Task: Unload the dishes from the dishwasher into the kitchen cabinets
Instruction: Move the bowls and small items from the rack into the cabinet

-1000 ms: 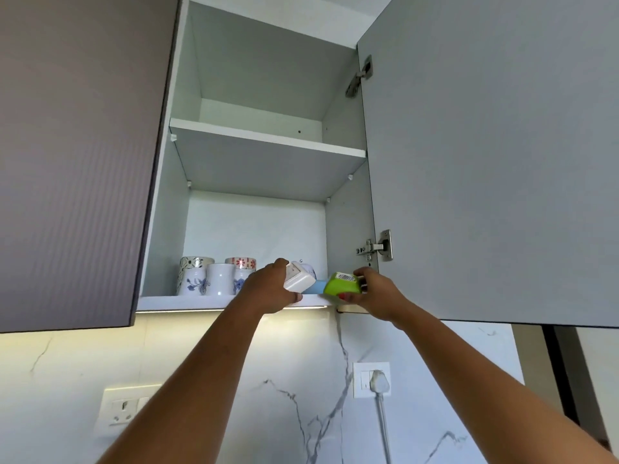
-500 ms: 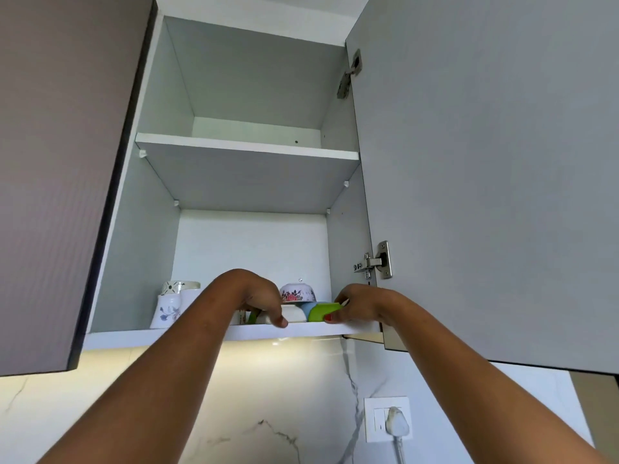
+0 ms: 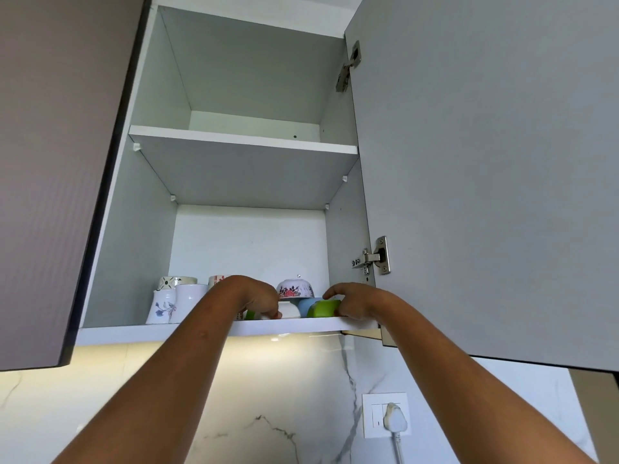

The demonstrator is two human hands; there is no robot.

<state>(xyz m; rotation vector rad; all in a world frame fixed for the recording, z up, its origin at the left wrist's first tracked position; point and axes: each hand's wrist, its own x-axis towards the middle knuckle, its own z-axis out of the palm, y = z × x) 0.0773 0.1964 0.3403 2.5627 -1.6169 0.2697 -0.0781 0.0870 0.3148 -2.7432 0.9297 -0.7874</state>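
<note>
Both forearms reach steeply up to the bottom shelf (image 3: 301,326) of the open wall cabinet (image 3: 150,229), with the wrists bent so that the hands lie over the shelf's front edge. The left hand (image 3: 254,298) is palm-down, its fingers curled over the top and front of a small white bowl (image 3: 290,310) that stands on the shelf near the edge; it grips the bowl from above. A sliver of green (image 3: 249,314) shows under that hand (what it belongs to cannot be told). The right hand (image 3: 360,303) sits at the shelf's right end, thumb stretched leftward, fingers curled round the right end of a green cup (image 3: 323,308) resting on the shelf. A pale blue dish (image 3: 305,304) sits between the white bowl and the green cup, close against both. Behind them a red-flowered bowl (image 3: 296,289) stands higher. Further left on the same shelf stand a blue-flowered jug (image 3: 160,306) and a plain white mug (image 3: 189,296). The door (image 3: 485,162) hangs open at the right
</note>
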